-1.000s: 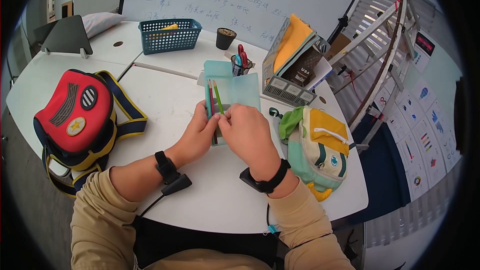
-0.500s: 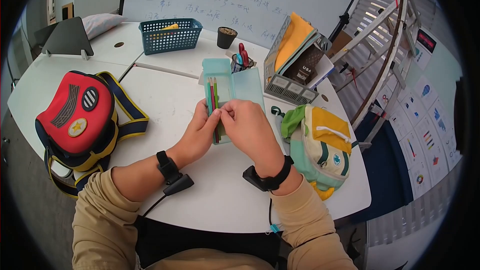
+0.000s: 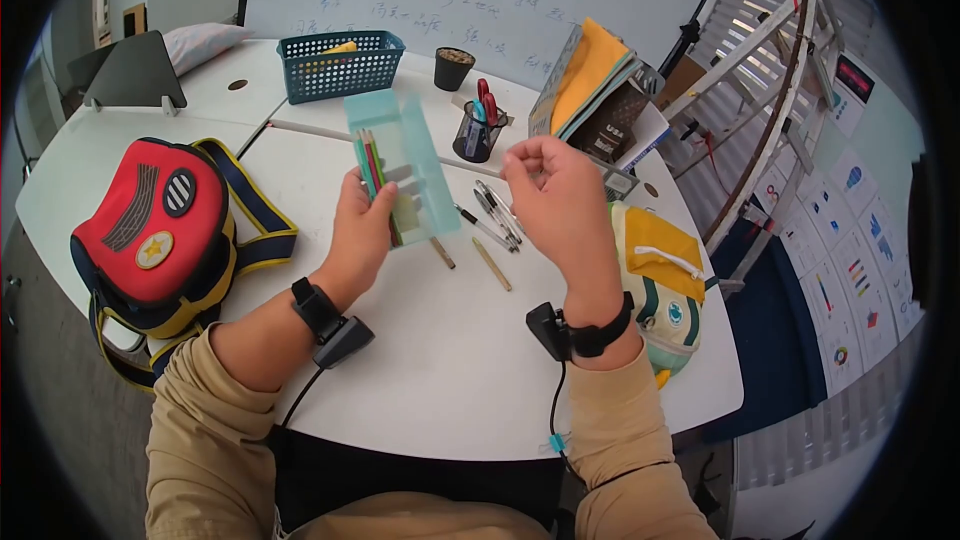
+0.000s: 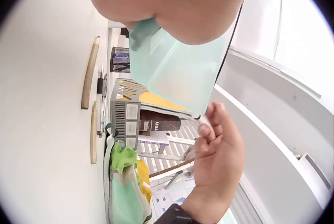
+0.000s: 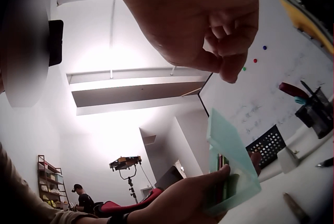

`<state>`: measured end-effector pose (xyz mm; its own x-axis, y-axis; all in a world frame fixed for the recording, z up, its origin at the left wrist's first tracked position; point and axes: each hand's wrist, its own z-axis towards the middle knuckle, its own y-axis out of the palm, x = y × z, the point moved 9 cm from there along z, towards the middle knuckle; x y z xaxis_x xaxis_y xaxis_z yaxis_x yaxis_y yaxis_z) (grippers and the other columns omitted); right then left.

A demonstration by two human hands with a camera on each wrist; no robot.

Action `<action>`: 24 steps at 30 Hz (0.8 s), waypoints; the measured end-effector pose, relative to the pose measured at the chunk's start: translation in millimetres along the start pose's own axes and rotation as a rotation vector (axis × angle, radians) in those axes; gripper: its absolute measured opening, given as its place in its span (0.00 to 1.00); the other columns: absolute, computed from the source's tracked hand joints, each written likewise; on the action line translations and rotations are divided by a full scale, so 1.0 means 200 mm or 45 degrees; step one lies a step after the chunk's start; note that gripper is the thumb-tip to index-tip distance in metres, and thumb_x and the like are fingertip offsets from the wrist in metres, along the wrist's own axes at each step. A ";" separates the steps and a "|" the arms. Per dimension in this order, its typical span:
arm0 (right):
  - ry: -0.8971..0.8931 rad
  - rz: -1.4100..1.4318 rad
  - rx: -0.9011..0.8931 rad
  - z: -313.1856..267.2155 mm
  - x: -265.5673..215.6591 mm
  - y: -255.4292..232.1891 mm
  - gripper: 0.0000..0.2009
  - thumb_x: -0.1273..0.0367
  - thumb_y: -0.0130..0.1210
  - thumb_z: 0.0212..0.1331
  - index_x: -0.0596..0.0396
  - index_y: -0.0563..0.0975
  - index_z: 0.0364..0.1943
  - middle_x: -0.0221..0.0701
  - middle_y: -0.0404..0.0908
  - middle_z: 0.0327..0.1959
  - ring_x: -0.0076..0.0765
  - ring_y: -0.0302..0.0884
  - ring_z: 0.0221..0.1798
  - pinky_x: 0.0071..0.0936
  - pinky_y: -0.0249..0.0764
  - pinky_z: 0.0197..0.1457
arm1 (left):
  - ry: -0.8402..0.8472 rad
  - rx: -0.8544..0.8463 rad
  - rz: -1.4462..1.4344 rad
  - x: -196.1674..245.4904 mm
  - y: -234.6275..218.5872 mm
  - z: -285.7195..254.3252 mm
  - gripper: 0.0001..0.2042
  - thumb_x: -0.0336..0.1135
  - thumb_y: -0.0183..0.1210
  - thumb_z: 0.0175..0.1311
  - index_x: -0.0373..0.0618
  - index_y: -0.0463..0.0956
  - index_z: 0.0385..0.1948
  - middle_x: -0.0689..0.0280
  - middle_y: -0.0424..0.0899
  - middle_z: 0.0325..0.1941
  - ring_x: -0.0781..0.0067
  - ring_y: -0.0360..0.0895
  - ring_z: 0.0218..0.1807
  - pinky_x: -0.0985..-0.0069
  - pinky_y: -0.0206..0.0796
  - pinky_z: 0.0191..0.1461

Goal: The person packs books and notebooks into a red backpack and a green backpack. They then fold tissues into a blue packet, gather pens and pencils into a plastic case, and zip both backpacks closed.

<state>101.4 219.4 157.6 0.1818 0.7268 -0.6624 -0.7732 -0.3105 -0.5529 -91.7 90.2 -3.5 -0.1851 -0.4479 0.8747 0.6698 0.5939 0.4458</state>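
Note:
My left hand [image 3: 360, 225] grips an open, translucent teal pencil case [image 3: 371, 107] by its lower side, thumb over the inside. Several coloured pencils [image 3: 370, 155] lie lengthwise along the left side of the case, under the thumb. In the right wrist view the case [image 5: 240, 182] is tilted, its pencils beside the thumb. My right hand [image 3: 565, 195] is up to the right of the case, its fingers loosely bent and holding nothing; the left wrist view also shows this hand [image 4: 222, 161] apart from the case. Below it lie several pens [image 3: 497, 215] and a short wooden-coloured stick [image 3: 491, 264].
A red backpack [image 3: 150, 220] stands at the left, a green and yellow bag [image 3: 665, 270] at the right. Behind are a blue basket [image 3: 340, 68], a black plant pot [image 3: 454, 68], a mesh pen holder [image 3: 475, 135] and a grey file box [image 3: 620, 183].
My left hand has moved the pencil case leftward and tilted it. My right hand has left the pencils and moved right. Pens and sticks on the table have come into view.

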 end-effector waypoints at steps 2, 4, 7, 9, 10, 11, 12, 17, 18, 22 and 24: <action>0.024 -0.188 -0.087 0.02 0.12 0.00 0.08 0.69 0.69 0.71 0.60 0.90 0.44 0.40 0.95 0.36 0.42 0.92 0.34 0.37 0.85 0.43 | -0.026 0.037 0.005 0.01 -0.03 0.01 0.19 0.30 0.52 0.93 0.37 0.65 0.76 0.58 0.83 0.70 0.71 0.86 0.65 0.65 0.83 0.71; 0.050 -0.312 -0.166 0.04 0.24 0.03 0.08 0.69 0.70 0.70 0.60 0.91 0.42 0.42 0.95 0.37 0.47 0.94 0.37 0.39 0.86 0.45 | -0.051 0.075 0.010 0.01 -0.06 0.02 0.17 0.30 0.53 0.93 0.38 0.69 0.74 0.61 0.85 0.69 0.72 0.85 0.67 0.65 0.81 0.74; 0.117 -0.433 -0.285 0.05 0.44 0.10 0.09 0.67 0.72 0.67 0.60 0.92 0.42 0.44 0.95 0.38 0.52 0.95 0.42 0.43 0.88 0.50 | -0.033 0.090 -0.015 0.01 -0.06 0.02 0.17 0.30 0.53 0.93 0.38 0.69 0.74 0.61 0.85 0.69 0.72 0.85 0.66 0.65 0.81 0.73; 0.193 -0.556 -0.390 0.05 0.58 0.16 0.11 0.65 0.74 0.66 0.59 0.92 0.44 0.45 0.95 0.41 0.53 0.95 0.46 0.45 0.89 0.53 | -0.027 0.078 0.038 0.01 -0.06 0.02 0.17 0.31 0.52 0.93 0.37 0.68 0.74 0.59 0.84 0.68 0.71 0.86 0.65 0.65 0.84 0.69; 0.217 -0.603 -0.409 0.05 0.64 0.19 0.12 0.64 0.75 0.65 0.59 0.92 0.45 0.46 0.95 0.43 0.55 0.95 0.48 0.46 0.89 0.55 | -0.024 0.073 0.065 0.00 -0.07 0.03 0.17 0.31 0.52 0.93 0.37 0.67 0.74 0.59 0.84 0.68 0.71 0.87 0.64 0.65 0.86 0.67; 0.240 -0.651 -0.429 0.04 0.70 0.21 0.14 0.64 0.76 0.64 0.60 0.92 0.45 0.47 0.95 0.45 0.56 0.95 0.51 0.48 0.89 0.57 | -0.014 0.069 0.063 0.00 -0.06 0.03 0.17 0.31 0.52 0.93 0.37 0.67 0.74 0.58 0.84 0.68 0.71 0.87 0.64 0.65 0.86 0.67; 0.264 -0.698 -0.449 0.04 0.75 0.23 0.15 0.63 0.77 0.63 0.60 0.92 0.46 0.48 0.95 0.47 0.58 0.94 0.53 0.50 0.89 0.59 | -0.004 0.065 0.062 -0.01 -0.06 0.03 0.16 0.31 0.52 0.93 0.37 0.67 0.74 0.58 0.84 0.68 0.71 0.87 0.64 0.65 0.86 0.67; 0.232 -0.773 -0.432 0.01 0.71 0.24 0.21 0.60 0.79 0.62 0.64 0.90 0.50 0.54 0.93 0.54 0.65 0.91 0.61 0.54 0.86 0.66 | -0.025 0.095 0.042 -0.01 -0.06 0.01 0.16 0.30 0.53 0.93 0.37 0.69 0.74 0.60 0.85 0.68 0.72 0.86 0.66 0.65 0.82 0.72; 0.252 -0.782 -0.457 0.01 0.70 0.25 0.22 0.60 0.80 0.62 0.64 0.89 0.51 0.55 0.93 0.55 0.66 0.91 0.62 0.54 0.86 0.67 | -0.029 0.104 0.044 0.00 -0.06 0.01 0.16 0.31 0.53 0.93 0.37 0.69 0.74 0.60 0.85 0.68 0.72 0.86 0.66 0.65 0.82 0.72; 0.294 -0.756 -0.464 0.00 0.77 0.27 0.28 0.58 0.79 0.63 0.65 0.86 0.60 0.55 0.91 0.59 0.63 0.90 0.65 0.50 0.85 0.69 | -0.052 0.129 0.071 0.01 -0.06 0.00 0.16 0.31 0.53 0.93 0.37 0.69 0.74 0.59 0.85 0.68 0.72 0.86 0.65 0.65 0.82 0.72; 0.326 -0.739 -0.454 0.00 0.82 0.28 0.27 0.61 0.80 0.63 0.66 0.84 0.57 0.57 0.90 0.61 0.67 0.88 0.67 0.53 0.85 0.69 | -0.034 0.134 0.069 -0.01 -0.08 0.01 0.16 0.31 0.53 0.93 0.37 0.68 0.74 0.59 0.84 0.68 0.71 0.86 0.65 0.65 0.83 0.72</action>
<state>88.0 320.8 17.2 0.6726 0.6826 -0.2857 -0.2718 -0.1312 -0.9534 -103.3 83.7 -11.3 -0.1708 -0.3964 0.9021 0.6006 0.6839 0.4142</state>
